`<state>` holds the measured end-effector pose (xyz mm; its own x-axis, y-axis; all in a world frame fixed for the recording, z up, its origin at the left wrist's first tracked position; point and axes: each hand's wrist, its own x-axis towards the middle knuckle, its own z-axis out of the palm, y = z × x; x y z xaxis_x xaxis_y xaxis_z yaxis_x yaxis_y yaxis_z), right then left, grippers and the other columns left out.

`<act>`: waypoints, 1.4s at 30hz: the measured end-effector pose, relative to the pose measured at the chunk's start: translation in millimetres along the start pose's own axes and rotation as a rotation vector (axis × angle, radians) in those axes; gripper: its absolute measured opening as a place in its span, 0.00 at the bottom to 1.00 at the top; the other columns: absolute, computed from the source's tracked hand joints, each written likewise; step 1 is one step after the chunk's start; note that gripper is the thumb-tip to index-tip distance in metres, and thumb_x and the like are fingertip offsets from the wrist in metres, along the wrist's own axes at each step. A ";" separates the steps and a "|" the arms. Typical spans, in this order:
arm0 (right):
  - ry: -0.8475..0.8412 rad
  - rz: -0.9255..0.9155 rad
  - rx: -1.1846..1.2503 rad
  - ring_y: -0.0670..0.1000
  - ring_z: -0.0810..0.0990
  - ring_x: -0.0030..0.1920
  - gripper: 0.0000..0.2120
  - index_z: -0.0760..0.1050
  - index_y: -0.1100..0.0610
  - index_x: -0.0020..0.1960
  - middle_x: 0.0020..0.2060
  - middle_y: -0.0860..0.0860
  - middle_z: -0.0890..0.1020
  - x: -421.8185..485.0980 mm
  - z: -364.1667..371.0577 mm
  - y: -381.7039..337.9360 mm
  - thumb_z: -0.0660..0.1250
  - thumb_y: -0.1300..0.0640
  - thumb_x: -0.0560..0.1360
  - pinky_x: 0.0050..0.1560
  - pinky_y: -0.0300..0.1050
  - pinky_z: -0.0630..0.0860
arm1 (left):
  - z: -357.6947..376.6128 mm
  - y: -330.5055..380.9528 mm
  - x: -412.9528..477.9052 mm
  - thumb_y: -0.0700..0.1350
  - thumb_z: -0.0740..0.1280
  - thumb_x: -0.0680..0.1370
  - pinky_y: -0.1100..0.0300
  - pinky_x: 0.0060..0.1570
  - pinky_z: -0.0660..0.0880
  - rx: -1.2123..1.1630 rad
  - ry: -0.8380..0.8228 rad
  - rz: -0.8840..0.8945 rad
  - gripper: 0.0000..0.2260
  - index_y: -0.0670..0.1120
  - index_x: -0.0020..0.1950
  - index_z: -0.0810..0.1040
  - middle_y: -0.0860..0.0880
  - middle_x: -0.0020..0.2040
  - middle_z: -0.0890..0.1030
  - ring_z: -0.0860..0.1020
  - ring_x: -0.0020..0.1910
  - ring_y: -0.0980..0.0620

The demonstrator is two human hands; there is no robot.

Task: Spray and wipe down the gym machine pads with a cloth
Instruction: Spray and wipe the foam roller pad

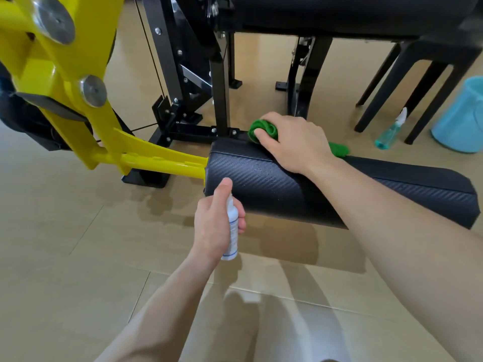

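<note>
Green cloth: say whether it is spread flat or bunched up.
Bunched up. The right hand holds the green cloth as a wad on the black pad, with one end trailing behind.

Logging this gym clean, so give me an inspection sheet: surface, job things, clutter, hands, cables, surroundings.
Surface: black textured vinyl pad, speckled with droplets near its left end.
Job's things: white spray bottle, held; green cloth bunched on the pad's far edge.
Clutter: teal spray bottle and blue plastic bucket on the tan tiled floor.
Hands: left hand grips the white bottle; right hand holds the cloth against the pad.
Cables: thin black cable along the black machine frame.
Surroundings: yellow steel arm, black chair legs.
</note>
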<state>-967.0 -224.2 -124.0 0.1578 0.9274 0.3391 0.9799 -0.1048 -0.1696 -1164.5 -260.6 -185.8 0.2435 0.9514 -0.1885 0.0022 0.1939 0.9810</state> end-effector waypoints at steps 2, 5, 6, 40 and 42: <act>0.140 0.021 0.091 0.52 0.80 0.44 0.19 0.74 0.48 0.66 0.49 0.49 0.83 -1.4 -11.7 1.4 0.56 0.39 0.83 0.40 0.43 0.69 | 2.1 5.8 4.0 0.62 0.61 0.80 0.61 0.28 0.72 -0.010 0.010 0.011 0.30 0.40 0.29 0.75 0.41 0.26 0.74 0.73 0.24 0.48; 0.357 0.055 0.146 0.51 0.81 0.43 0.19 0.76 0.50 0.64 0.46 0.49 0.84 -12.1 -37.0 1.0 0.57 0.40 0.83 0.40 0.46 0.77 | 1.3 14.9 9.2 0.63 0.60 0.77 0.62 0.27 0.71 -0.014 0.060 0.009 0.29 0.42 0.27 0.74 0.42 0.25 0.74 0.73 0.25 0.47; 0.395 0.069 0.144 0.51 0.81 0.43 0.19 0.76 0.50 0.64 0.46 0.49 0.84 -18.7 -43.3 -0.8 0.57 0.40 0.83 0.41 0.48 0.78 | 0.2 15.8 9.1 0.62 0.60 0.79 0.62 0.27 0.72 -0.011 0.086 0.007 0.29 0.42 0.27 0.74 0.43 0.25 0.74 0.73 0.25 0.48; 0.824 0.818 0.398 0.45 0.75 0.48 0.14 0.75 0.52 0.63 0.49 0.44 0.79 -247.2 -100.8 145.3 0.58 0.47 0.84 0.47 0.41 0.68 | 199.7 6.4 -75.4 0.56 0.61 0.83 0.62 0.27 0.70 0.240 -0.478 -0.146 0.27 0.37 0.32 0.74 0.45 0.24 0.70 0.68 0.23 0.49; 0.862 0.816 0.401 0.46 0.77 0.51 0.15 0.74 0.52 0.65 0.52 0.44 0.80 -248.9 -102.0 150.0 0.57 0.47 0.84 0.51 0.45 0.72 | 204.5 1.7 -79.2 0.53 0.60 0.83 0.63 0.25 0.68 0.242 -0.488 -0.141 0.26 0.36 0.32 0.73 0.46 0.24 0.70 0.68 0.23 0.50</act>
<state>-846.8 -507.3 -139.5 0.8772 0.0914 0.4714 0.4769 -0.2801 -0.8331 -985.5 -384.5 -160.0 0.6448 0.6882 -0.3325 0.2754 0.1966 0.9410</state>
